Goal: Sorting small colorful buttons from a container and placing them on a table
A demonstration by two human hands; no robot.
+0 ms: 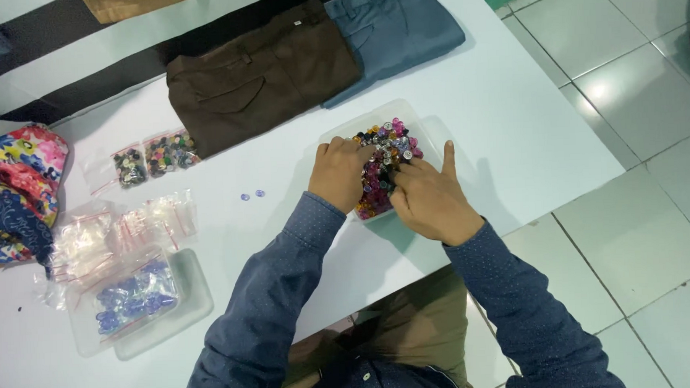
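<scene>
A clear plastic tray (427,130) on the white table (503,135) holds a heap of mixed coloured buttons (385,150). My left hand (338,171) rests in the tray's left side, fingers curled down into the buttons. From the right, my right hand (429,199) digs into the heap, its fingertips buried and the thumb sticking up. Whether either hand pinches a button is hidden. Two small blue buttons (252,195) lie loose on the table left of the tray.
Folded brown trousers (261,78) and blue-grey trousers (393,28) lie at the table's far side. Small zip bags of buttons (151,156), empty zip bags (117,229), and a lid bearing a bag of blue buttons (134,297) sit left. Floral cloth (19,178) lies at the left edge.
</scene>
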